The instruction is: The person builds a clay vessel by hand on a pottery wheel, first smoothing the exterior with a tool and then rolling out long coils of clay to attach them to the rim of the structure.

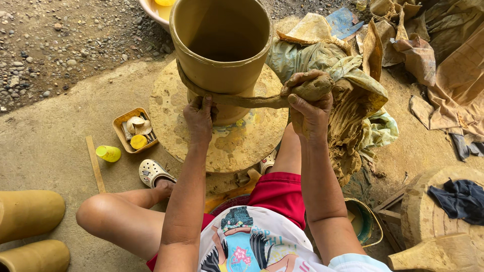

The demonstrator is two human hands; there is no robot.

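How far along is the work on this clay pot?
Done: the clay pot already has its wide upper wall and sits on the round wheel. In hand: the left hand presses a clay coil against the narrow base; the right hand feeds it. Left: the coil reaches only partway round, unblended.

- One view only, head-worn camera, so no second view shares any of the scene.
- Looks steeply down and forward over the seated person's own chest, thighs and forearms.
- Close range: left hand (200, 118) and right hand (308, 100) sit mid-frame, the clay pot (222, 45) on its round turntable (171, 121) just past them, pot rim cut by the top edge.
- Edges take in gravel ground (60, 35) top left, a crumpled plastic sheet (363, 100) at right.
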